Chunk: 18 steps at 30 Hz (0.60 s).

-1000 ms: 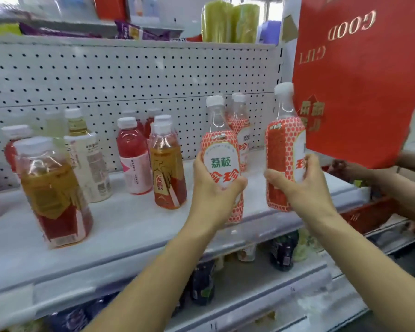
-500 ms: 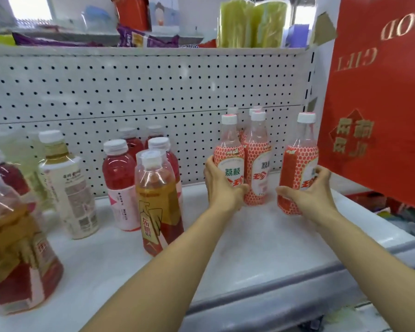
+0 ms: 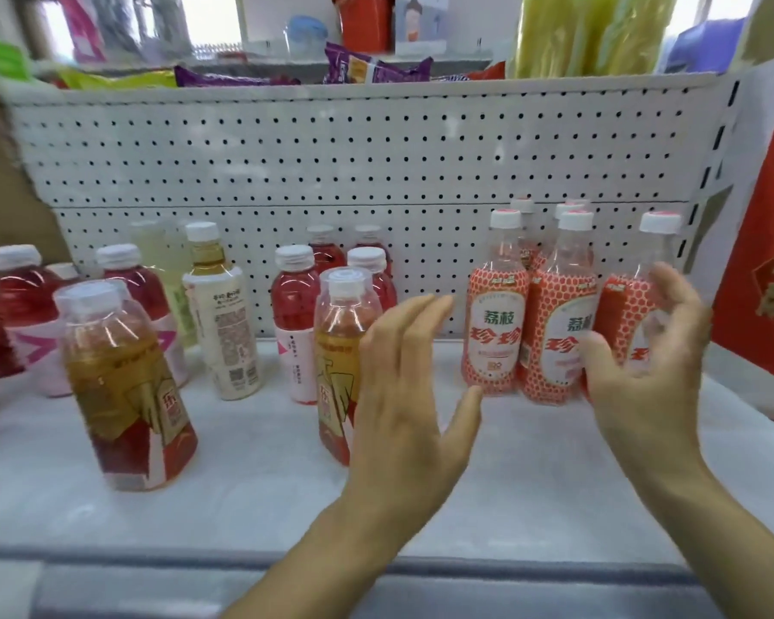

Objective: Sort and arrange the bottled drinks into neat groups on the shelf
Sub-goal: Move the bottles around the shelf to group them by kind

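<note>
Several lychee bottles with red-dotted labels stand grouped at the right of the white shelf (image 3: 251, 493): one on the left (image 3: 494, 323), one in the middle (image 3: 559, 332), one on the right (image 3: 631, 314), more behind. My left hand (image 3: 403, 395) hovers with straight fingers just left of the group and holds nothing. My right hand (image 3: 649, 377) is spread in front of the right bottle, fingers loose, not gripping. An amber tea bottle (image 3: 336, 350) stands right behind my left hand. Another amber bottle (image 3: 126, 386) stands at the front left.
Red drink bottles (image 3: 293, 323) and a cream-labelled bottle (image 3: 224, 319) stand along the pegboard back (image 3: 376, 172). More red bottles (image 3: 19, 314) crowd the far left. A red gift bag (image 3: 765, 261) hangs at the right edge. Snack packs (image 3: 367, 69) lie on the shelf above.
Both hands set their lychee bottles down beside the group at the right and let go. The hands have drawn back a little, fingers spread.
</note>
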Each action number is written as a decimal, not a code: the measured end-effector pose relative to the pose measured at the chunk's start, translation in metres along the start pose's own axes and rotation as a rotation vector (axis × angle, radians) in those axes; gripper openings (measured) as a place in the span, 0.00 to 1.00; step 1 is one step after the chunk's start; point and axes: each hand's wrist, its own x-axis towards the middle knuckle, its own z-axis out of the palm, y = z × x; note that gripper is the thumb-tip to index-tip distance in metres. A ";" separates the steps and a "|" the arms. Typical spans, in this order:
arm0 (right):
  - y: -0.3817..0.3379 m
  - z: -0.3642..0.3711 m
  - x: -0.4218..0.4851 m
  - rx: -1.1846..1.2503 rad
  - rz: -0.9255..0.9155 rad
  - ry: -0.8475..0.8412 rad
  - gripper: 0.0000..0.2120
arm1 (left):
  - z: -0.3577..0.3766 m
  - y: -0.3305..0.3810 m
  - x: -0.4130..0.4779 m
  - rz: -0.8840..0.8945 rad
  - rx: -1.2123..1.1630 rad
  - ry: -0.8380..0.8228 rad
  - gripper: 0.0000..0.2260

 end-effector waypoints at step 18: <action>-0.008 0.172 -0.009 -0.175 0.205 -0.704 0.35 | -0.083 -0.091 -0.015 -0.603 -0.065 -0.005 0.41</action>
